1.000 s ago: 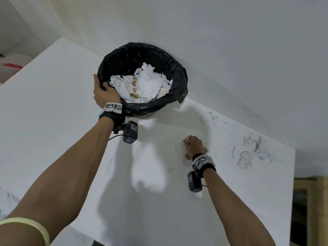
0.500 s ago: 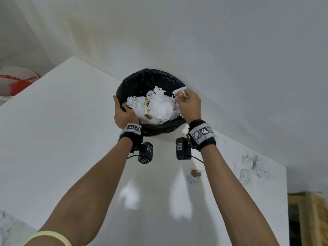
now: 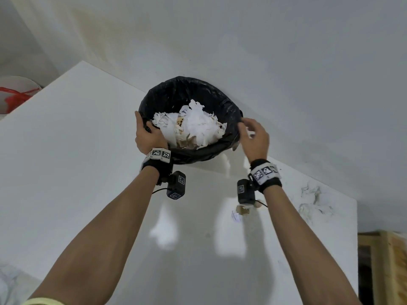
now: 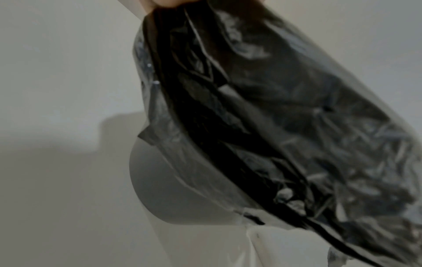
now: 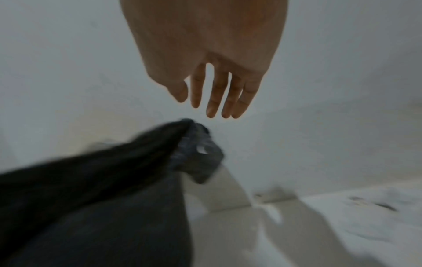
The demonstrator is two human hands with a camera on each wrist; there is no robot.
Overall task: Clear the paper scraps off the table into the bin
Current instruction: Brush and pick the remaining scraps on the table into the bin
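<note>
Left hand is clamped on the near-left rim of the bin, fingers curled over the edge of its black bin liner — that grip is firmly on the bin. From the left wrist view the crinkled black plastic fills the picture, with the bin's grey wall showing below it. Over on the other side, the right hand hangs just beside the bin's right rim, and the right wrist view shows its fingers straight, spread and holding nothing; that grip is loose and empty, just above the liner's edge. Inside the bin sits a heap of torn white paper with some brown bits mixed in. Out on the white bench, two small paper scraps, one brown and one white, lie below the right wrist, near its camera. Farther right, near the wall, the bench surface shows crumpled, scuffed patches.
</note>
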